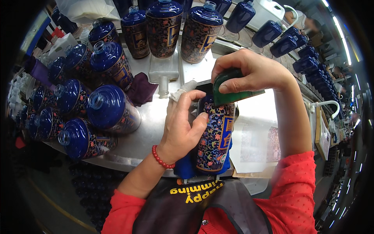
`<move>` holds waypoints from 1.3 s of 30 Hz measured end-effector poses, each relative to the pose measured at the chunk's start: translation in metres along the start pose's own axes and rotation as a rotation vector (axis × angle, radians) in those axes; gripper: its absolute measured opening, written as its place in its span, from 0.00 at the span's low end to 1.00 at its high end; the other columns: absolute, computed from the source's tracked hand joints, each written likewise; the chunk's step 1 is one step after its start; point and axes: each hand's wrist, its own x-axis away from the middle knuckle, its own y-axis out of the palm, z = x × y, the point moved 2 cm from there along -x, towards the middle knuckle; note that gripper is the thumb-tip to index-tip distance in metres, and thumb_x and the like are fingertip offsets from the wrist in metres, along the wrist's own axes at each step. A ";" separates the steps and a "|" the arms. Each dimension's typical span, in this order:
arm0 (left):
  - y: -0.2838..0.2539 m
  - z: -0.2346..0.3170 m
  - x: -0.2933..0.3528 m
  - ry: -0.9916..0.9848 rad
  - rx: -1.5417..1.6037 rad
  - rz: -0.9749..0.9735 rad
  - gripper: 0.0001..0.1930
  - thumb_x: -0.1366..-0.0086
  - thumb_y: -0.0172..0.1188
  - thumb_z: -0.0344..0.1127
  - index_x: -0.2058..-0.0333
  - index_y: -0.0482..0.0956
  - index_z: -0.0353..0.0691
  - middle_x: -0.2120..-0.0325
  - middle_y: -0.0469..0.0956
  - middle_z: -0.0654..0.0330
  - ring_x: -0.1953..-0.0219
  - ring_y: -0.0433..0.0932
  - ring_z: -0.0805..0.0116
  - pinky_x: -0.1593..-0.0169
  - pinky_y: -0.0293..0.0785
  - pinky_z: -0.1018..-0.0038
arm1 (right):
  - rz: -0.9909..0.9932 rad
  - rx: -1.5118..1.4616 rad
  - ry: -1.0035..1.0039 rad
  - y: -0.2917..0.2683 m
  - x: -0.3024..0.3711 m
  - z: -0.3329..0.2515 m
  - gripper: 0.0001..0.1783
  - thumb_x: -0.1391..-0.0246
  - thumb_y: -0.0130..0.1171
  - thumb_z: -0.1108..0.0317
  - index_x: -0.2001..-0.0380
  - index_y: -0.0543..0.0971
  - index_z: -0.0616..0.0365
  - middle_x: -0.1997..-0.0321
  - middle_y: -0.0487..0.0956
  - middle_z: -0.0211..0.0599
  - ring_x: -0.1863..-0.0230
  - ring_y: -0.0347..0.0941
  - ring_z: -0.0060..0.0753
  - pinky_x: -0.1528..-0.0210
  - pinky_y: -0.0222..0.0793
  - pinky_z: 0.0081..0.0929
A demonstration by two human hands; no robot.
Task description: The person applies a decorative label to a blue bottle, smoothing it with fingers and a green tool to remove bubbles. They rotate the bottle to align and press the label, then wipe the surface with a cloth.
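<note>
A dark blue bottle [211, 136] with a colourful floral decal lies in front of me, its base toward my body, on a blue cloth [185, 168]. My left hand [180, 126] grips it from the left near the shoulder, thumb and forefinger on its surface. A dark green flat scraper [233, 94] is pinched in my right hand [255, 74]. Its edge lies against the upper end of the decal. Both hands and the scraper hide the bottle's neck. Just beyond my left fingers is a crumpled whitish cloth [183, 91].
Several decorated blue bottles [111, 107] stand at the left and far side of the metal table [150, 146]. A clear glass bottle [163, 72] lies by a purple cloth [141, 89]. Printed sheets [255, 146] lie at right. Plain blue bottles [269, 33] line a conveyor beyond, where another person [307, 27] shows.
</note>
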 end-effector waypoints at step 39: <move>0.009 0.017 0.008 0.404 -0.539 0.120 0.09 0.43 0.63 0.27 0.62 0.78 0.40 0.47 0.76 0.38 0.38 0.69 0.37 0.29 0.47 0.42 | 0.435 -0.102 0.114 0.027 0.045 -0.010 0.17 0.43 0.70 0.59 0.58 0.81 0.61 0.65 0.80 0.30 0.62 0.76 0.21 0.58 0.73 0.23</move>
